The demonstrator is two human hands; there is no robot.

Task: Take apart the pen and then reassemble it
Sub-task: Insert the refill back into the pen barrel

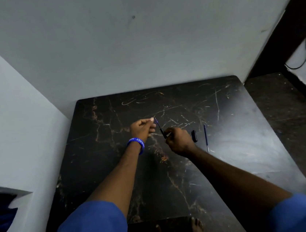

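left sleeve (89, 230): blue, rolled above the elbow, low in my view, nearer me than the bench.
wristband (137, 143): blue with white lettering i can only partly read, on my left wrist, just left of the pen barrel.
left hand (141, 129): raised over the middle of the bench (100, 160), just left of the pen barrel. fingers (151, 119) curled in, thumb and forefinger pressed together near the barrel's far tip. whether they pinch the tip or some small part, i cannot tell.
pen barrel (160, 128): thin, blue at the far end and dark at the near end, tilted, held above the middle of the bench between my two hands.
right hand (178, 139): just right of the pen barrel, fingers clamped on its dark near end.
black piece (194, 136): short and dark, lying flat on the bench, right of the pen barrel and just beyond my right hand. it looks like a cap, though i cannot be sure.
blue refill (206, 137): long, thin stick lying on the bench, right of the black piece and apart from it, farther right of the pen barrel, running toward me with a pale near end.
bench surface: dark marble pattern with pale veins and scratches, set into a corner of light walls.
right sleeve (302, 215): blue, at the lower right edge, well right of the pen barrel.
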